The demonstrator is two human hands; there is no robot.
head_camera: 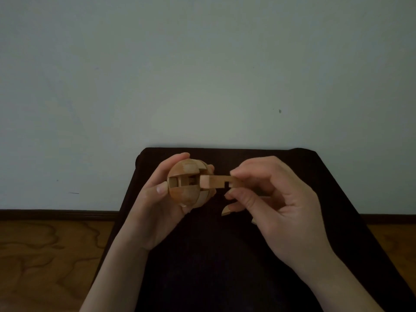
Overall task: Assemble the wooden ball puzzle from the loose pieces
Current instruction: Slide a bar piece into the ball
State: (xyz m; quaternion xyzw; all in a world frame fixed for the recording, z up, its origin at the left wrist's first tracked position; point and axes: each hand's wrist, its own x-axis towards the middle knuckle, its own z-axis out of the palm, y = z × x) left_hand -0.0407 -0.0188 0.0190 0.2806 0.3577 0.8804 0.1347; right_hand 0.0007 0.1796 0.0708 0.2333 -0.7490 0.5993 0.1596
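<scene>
The left hand (157, 199) cups a round, light-brown wooden ball puzzle (188, 183), partly built, with its fingers curled round the far side and the thumb pressing the near left edge. A square opening shows in the ball's front face, with darker slots inside. The right hand (270, 199) pinches a notched, light-brown wooden bar piece (216, 181) between thumb and forefinger at the bar's right end; the other fingers are curled loosely beneath. The bar lies level, and its left end touches the ball's right side, at the mouth of a gap there. A rectangular notch shows in the bar's lower edge, near the pinching fingers. Both hands are raised above a dark, flat-topped desk (315, 176). Just below the right hand's fingers, a small curved wooden piece (225, 211) lies on the desk, partly hidden. Behind the desk stands a pale grey-green wall (202, 64); a brown wooden floor (45, 255) shows at either side.
</scene>
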